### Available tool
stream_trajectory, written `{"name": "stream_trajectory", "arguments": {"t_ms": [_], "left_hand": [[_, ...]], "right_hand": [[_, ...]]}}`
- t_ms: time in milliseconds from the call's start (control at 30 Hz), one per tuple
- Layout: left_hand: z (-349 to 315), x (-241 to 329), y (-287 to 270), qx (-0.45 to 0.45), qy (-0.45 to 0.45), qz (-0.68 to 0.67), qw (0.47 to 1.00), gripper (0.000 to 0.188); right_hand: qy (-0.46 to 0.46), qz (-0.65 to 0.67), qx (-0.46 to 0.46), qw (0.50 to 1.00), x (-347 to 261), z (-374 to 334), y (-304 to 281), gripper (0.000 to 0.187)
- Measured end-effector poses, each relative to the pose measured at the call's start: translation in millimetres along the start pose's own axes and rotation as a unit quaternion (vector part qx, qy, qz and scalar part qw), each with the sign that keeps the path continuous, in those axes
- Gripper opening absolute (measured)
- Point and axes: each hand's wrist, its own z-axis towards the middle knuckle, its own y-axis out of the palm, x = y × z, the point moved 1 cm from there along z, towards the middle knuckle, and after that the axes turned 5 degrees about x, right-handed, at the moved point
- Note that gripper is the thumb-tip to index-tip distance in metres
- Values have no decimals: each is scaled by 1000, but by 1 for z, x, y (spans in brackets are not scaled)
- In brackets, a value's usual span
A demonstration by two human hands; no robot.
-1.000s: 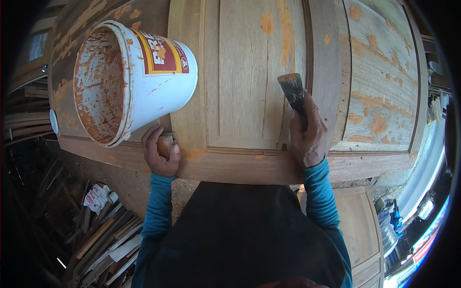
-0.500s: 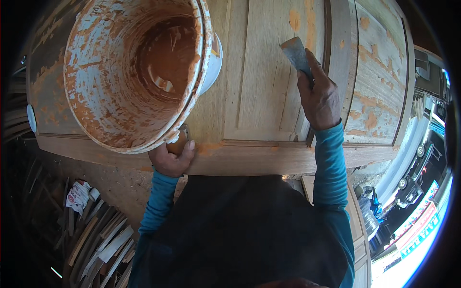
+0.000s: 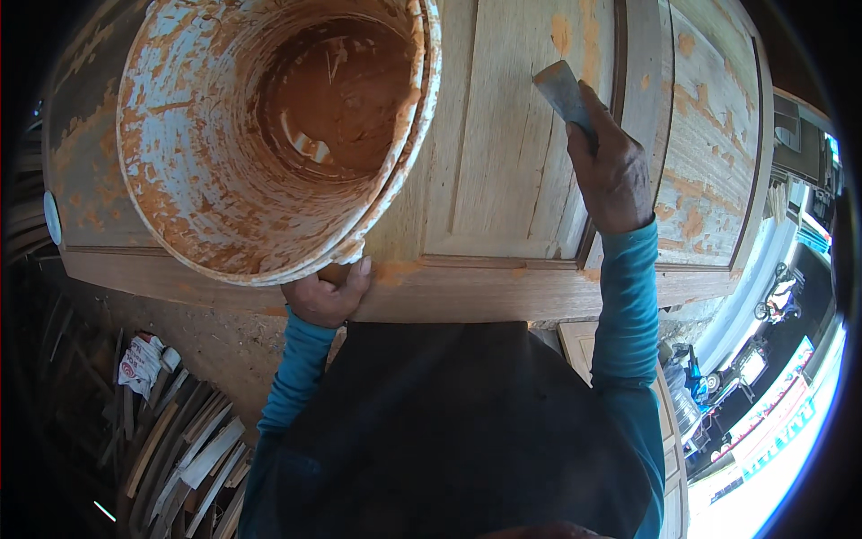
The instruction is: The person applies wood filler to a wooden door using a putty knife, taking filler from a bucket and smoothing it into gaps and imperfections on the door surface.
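My right hand (image 3: 620, 175) grips a putty knife (image 3: 562, 92), its flat metal blade angled up and left over the pale panel of a wooden door (image 3: 503, 180). At the door's near edge, my left hand (image 3: 325, 296) is closed around a brown wooden-handled tool (image 3: 336, 273), mostly hidden below the bucket's rim. A large white bucket (image 3: 193, 135) stands just beyond that hand, its inside smeared with orange-brown filler. More wet filler (image 3: 346, 99) covers the bottom of the bucket. Orange filler patches (image 3: 395, 271) mark the door's frame and panels.
Wood offcuts (image 3: 193, 449) lie piled on the ground at lower left, with a white bag (image 3: 141, 364) on them. A round white lid (image 3: 52, 218) shows at the door's left edge. Another panelled door (image 3: 672, 449) and a motorbike (image 3: 783, 295) are at right.
The bucket's rim now looks larger and extends farther right, covering more of the tool in my left hand. My right hand and the putty knife have shifted slightly right in view.
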Motion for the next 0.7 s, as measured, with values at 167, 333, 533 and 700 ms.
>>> {"name": "stream_trajectory", "arguments": {"t_ms": [167,333,533,700], "left_hand": [[0,0,0,5,3,5,1000,64],[-1,0,1,14,10,20,1000,64],[-1,0,1,6,-3,12,1000,64],[-1,0,1,6,2,5,1000,64]], "right_hand": [[-24,-68,-54,996,-8,16,-15,44],[-67,-85,-108,988,-8,29,-29,48],[-73,-58,-125,988,-6,25,-33,46],[-41,-40,-135,989,-7,8,-32,45]]}}
